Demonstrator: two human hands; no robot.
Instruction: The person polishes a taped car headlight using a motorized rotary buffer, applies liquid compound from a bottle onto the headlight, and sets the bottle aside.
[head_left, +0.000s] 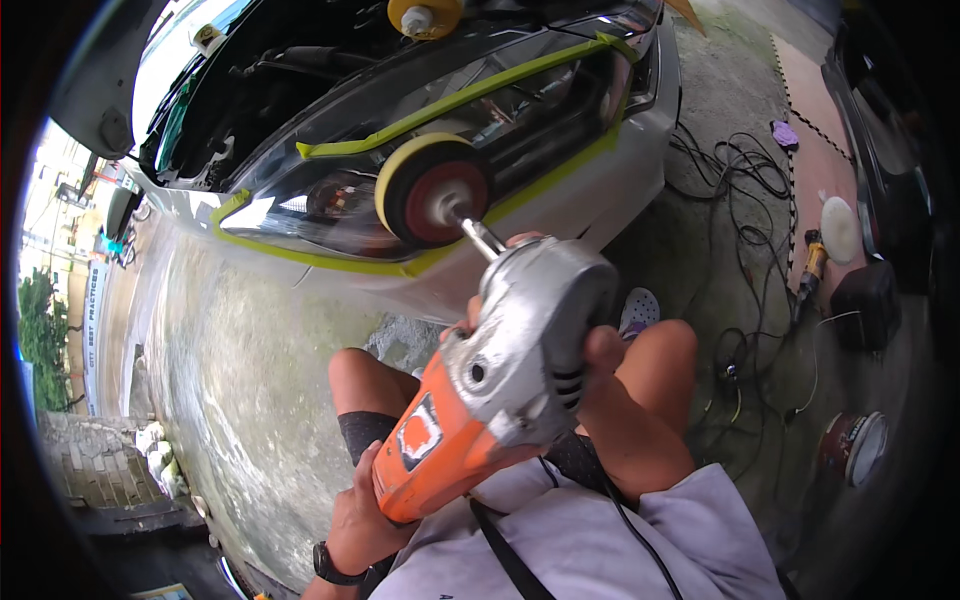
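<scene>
An orange-and-silver rotary polisher (439, 442) spans the space between my knees and the car. My left hand (364, 510) is wrapped around the rear of its orange body. The silver gear head is in the grip of my right hand (598, 358), whose fingers pass mostly hidden beneath it. A metal shaft joins the head to a round backing plate with a yellow foam pad (397, 176). The pad faces the clear headlight lens (345, 202); whether it touches, I cannot tell. Yellow-green masking tape (450, 109) runs around the lens edges.
The pale bumper (562, 217) curves below the headlight, and the engine bay (300, 82) is exposed. Another yellow pad (425, 16) rests at the top. At right lie tangled black cables (739, 169), a second power tool (810, 270), a purple cloth (785, 135) and a paint can (866, 450).
</scene>
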